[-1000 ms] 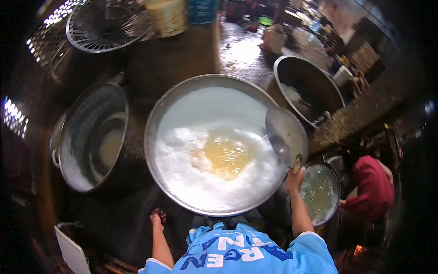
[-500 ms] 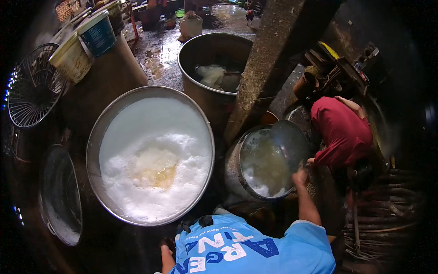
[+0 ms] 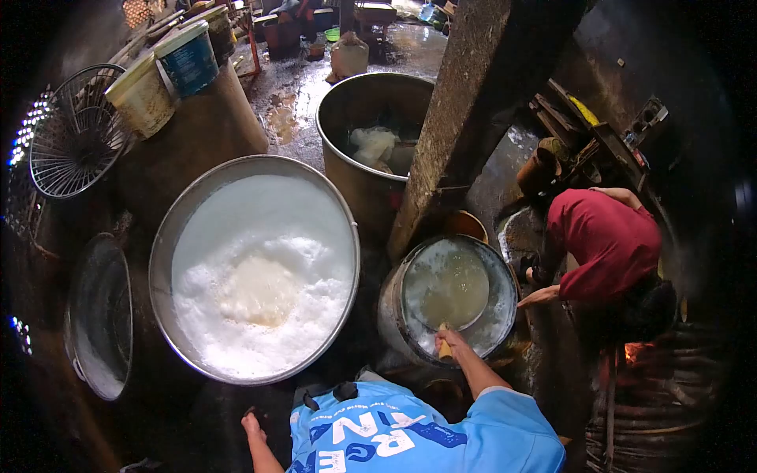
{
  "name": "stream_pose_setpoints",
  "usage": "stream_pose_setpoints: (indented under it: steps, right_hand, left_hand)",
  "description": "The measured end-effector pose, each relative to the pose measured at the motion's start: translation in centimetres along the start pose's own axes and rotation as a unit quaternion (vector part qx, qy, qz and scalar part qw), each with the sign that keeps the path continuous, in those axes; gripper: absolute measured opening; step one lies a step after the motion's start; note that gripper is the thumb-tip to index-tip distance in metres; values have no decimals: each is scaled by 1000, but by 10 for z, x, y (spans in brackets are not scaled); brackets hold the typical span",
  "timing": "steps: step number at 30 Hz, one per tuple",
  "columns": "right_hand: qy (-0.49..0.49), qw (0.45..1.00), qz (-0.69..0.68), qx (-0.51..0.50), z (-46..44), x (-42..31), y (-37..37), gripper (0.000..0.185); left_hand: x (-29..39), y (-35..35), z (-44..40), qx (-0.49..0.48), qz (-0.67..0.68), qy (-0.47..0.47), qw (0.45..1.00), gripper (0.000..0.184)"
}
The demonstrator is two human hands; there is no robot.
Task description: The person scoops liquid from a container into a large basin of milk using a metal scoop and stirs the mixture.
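Observation:
My right hand (image 3: 446, 340) is closed around the short wooden handle of a large round dipper (image 3: 457, 292). The dipper lies low inside a metal drum (image 3: 392, 311), its bowl full of cloudy yellowish liquid and whitish foam around it. Left of the drum stands a wide metal vat (image 3: 162, 292) holding pale liquid, with thick white foam and a creamy patch near its middle. My left hand (image 3: 253, 426) hangs low beside my body, below the vat and apart from it; its fingers are too dark and small to make out.
A post (image 3: 453, 118) rises between the drum and a deep vat (image 3: 335, 158) with pale cloth inside. At right, a person in a red shirt (image 3: 607, 236) bends by firewood (image 3: 654, 410) and flames (image 3: 637, 351). At left are buckets (image 3: 142, 98), a wire basket (image 3: 79, 142) and a tilted basin (image 3: 98, 315).
My right hand has moved left and down, and the dipper has gone from blurred above the drum's right side into its liquid. My left hand has shifted left. The yellowish patch in the vat looks paler.

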State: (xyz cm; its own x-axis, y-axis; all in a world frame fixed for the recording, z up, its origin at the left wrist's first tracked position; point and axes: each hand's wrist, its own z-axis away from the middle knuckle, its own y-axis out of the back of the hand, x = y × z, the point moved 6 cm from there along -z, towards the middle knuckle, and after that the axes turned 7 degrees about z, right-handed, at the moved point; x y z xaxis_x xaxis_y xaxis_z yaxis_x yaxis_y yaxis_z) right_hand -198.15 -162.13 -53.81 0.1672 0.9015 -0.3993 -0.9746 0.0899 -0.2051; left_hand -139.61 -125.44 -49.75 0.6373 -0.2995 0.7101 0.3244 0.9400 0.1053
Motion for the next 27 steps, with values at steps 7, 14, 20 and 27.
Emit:
stream_pose_setpoints:
  steps: [7, 14, 20, 27]
  right_hand:
    - [-41, 999, 26, 5, 58, 1, 28, 10]
    - [-12, 995, 73, 67, 137, -19, 23, 9]
    - [-29, 985, 162, 55, 178, -41, -34, 6]
    - [13, 962, 274, 8, 169, -30, -198, 8]
  left_hand:
    - [-64, 57, 7, 69, 28, 91, 993, 16]
    - [-143, 74, 10, 30, 73, 252, 965, 18]
    - [-126, 80, -28, 19, 101, 240, 965, 10]
    - [-33, 95, -70, 13, 105, 140, 984, 19]
